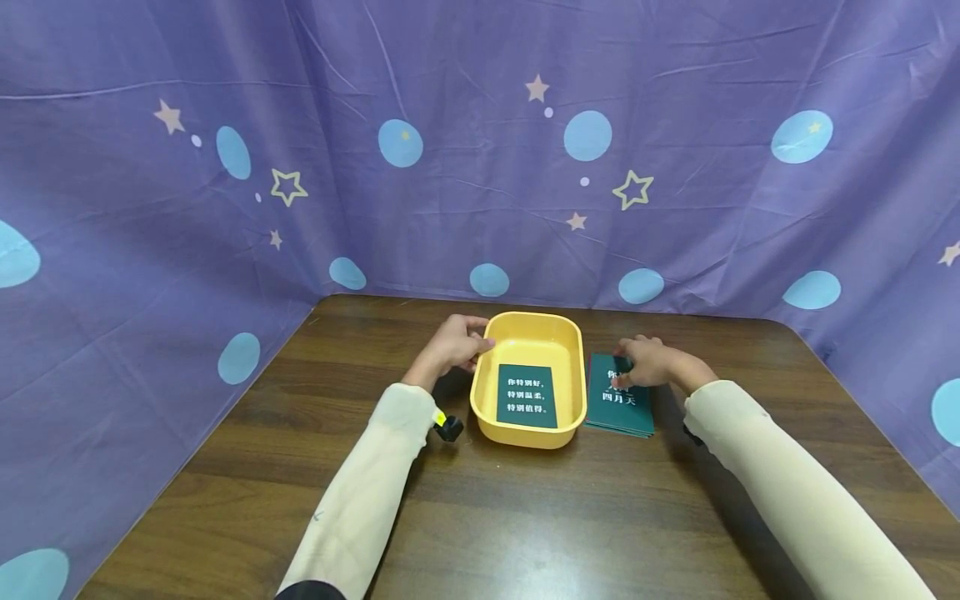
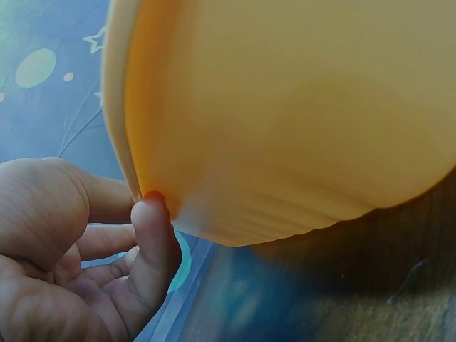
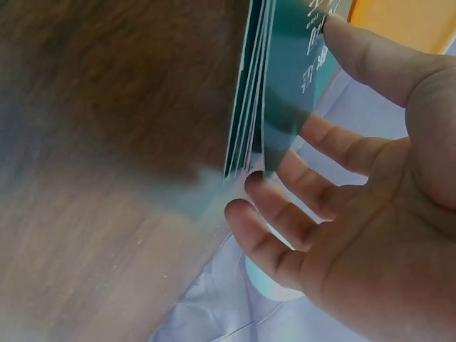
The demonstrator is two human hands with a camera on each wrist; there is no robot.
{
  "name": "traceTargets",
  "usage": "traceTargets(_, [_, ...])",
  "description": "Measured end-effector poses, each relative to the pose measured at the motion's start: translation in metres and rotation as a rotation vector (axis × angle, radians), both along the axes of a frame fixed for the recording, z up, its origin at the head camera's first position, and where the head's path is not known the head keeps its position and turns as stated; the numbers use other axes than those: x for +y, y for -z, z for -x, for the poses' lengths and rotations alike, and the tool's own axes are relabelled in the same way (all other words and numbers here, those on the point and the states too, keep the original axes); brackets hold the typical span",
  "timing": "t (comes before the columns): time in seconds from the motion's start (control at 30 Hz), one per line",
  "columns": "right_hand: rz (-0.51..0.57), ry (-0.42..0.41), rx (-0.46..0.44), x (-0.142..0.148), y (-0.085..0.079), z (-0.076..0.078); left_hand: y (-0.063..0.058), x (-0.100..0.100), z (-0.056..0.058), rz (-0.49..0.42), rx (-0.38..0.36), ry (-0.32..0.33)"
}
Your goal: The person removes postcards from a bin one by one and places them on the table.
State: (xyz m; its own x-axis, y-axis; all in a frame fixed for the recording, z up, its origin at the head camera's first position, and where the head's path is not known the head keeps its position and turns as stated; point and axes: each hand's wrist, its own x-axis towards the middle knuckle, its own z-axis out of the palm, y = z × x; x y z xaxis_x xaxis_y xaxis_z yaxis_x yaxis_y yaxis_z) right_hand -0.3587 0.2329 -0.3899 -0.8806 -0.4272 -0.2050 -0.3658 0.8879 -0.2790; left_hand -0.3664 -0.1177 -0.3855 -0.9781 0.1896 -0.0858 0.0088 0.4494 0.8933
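My left hand (image 1: 453,342) pinches the left rim of a yellow plastic basin (image 1: 527,437); in the left wrist view the thumb (image 2: 155,231) presses against its wall. A dark green card (image 1: 527,375) with white Chinese writing lies flat inside. Just right of the basin sits a stack of similar green cards (image 1: 621,421). Over this stack is my right hand (image 1: 648,364), its thumb on the top card (image 3: 288,92) and its fingers at that card's edge. In the right wrist view, the top card's corner stands slightly apart from the cards below.
A brown wood-grain table (image 1: 525,517) bears everything. Behind it and along the sides hangs a purple curtain (image 1: 480,225) with stars and blue dots. A small black device with a yellow tag (image 1: 447,427) is at my left wrist.
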Motion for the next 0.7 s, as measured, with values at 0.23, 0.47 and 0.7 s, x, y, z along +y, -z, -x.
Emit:
traceTargets(0.23, [-0.024,-0.071,0.076,-0.003,-0.002,0.002,0.000,0.000,0.000,0.000,-0.016,-0.001])
traceTargets(0.47, [0.122,-0.062,0.252,-0.013,-0.016,0.003,0.000,-0.001,0.002,-0.007,-0.017,0.006])
traceTargets(0.7, [0.306,-0.093,0.388,-0.042,-0.035,-0.002,0.000,0.001,0.001,-0.007,-0.013,-0.005])
